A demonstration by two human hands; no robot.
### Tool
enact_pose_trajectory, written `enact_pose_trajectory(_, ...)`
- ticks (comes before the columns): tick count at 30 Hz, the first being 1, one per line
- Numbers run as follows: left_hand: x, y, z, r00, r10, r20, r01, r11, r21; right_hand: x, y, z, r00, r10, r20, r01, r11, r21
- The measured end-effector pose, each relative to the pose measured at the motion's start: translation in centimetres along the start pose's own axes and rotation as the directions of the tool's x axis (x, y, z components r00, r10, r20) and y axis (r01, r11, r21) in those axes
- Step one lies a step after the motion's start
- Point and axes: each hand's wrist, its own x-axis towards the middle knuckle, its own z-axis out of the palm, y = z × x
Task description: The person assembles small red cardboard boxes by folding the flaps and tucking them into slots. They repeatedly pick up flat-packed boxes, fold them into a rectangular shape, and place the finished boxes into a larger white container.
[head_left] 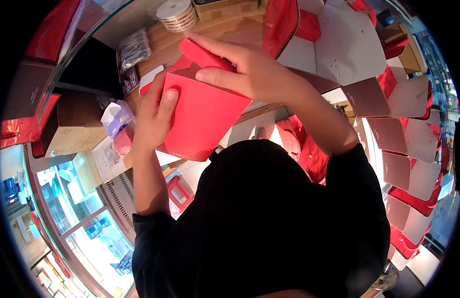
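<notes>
A red, stiff-sided box or bag [202, 116] is held tilted in front of my chest, its upper end partly open. My left hand [156, 111] is closed round its left side, the thumb flat against the red face. At the upper end my right hand [257, 72] grips a slim red block-like piece [205, 54] between thumb and fingers. Whether this piece is a separate box or a flap of the larger one I cannot tell. The right thumb lies over the opening's edge. The inside of the box is mostly hidden.
On the wooden table are a stack of ribbon spools [176, 15], a clear plastic packet [134, 48] and a purple-white tissue pack [116, 118]. A brown carton [73, 121] stands at left. Several red bags with pale flaps [351, 42] line the right side.
</notes>
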Motion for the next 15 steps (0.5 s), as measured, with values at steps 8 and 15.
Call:
enact_pose_trajectory(8, 0.3, 0.0, 0.2, 0.997, -0.075, 0.012, 0.074, 0.995, 0.062, -0.8, 0.5, 0.4, 0.995, -0.066, 0.077, 0.076, 0.989, -0.129)
enact_pose_trajectory(15, 0.5, -0.1, 0.3, 1.000, -0.013, 0.006, 0.012, 0.994, 0.108, -1.0, 1.0, 1.4, 0.996, -0.063, -0.063, 0.065, 0.997, 0.029)
